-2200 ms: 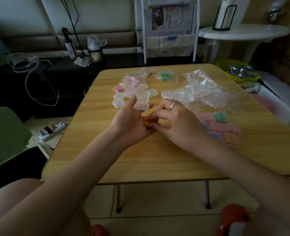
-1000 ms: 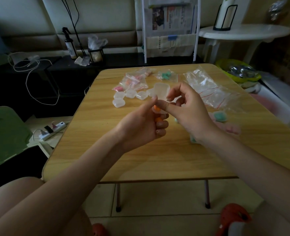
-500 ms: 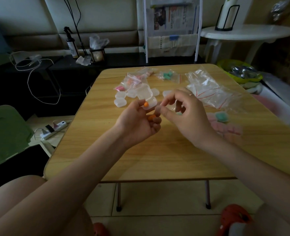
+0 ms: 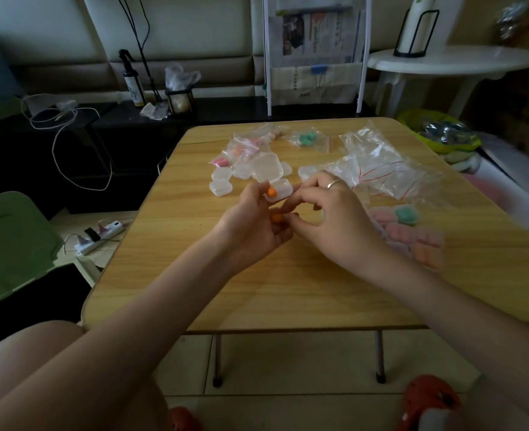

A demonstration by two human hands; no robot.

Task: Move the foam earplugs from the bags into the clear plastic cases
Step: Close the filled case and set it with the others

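My left hand (image 4: 250, 227) holds an open clear plastic case (image 4: 277, 186) over the middle of the wooden table (image 4: 195, 275), its lid tipped up. One orange earplug (image 4: 271, 191) sits in the case. A second orange earplug (image 4: 277, 218) lies among my left fingers, and my right hand (image 4: 334, 225) pinches at it with thumb and forefinger. Small bags with pink and orange earplugs (image 4: 241, 150) and green earplugs (image 4: 307, 139) lie at the table's far side.
Several empty clear cases (image 4: 221, 181) lie left of my hands. Empty crumpled zip bags (image 4: 378, 169) lie at the right rear. Filled cases (image 4: 412, 234) with pink, green and orange earplugs sit in a group at the right. A power strip (image 4: 100, 236) lies on the floor.
My hands lifted the case and orange earplugs off the table. One earplug went into the open case; my right fingers have now come down onto the second one in my left hand.
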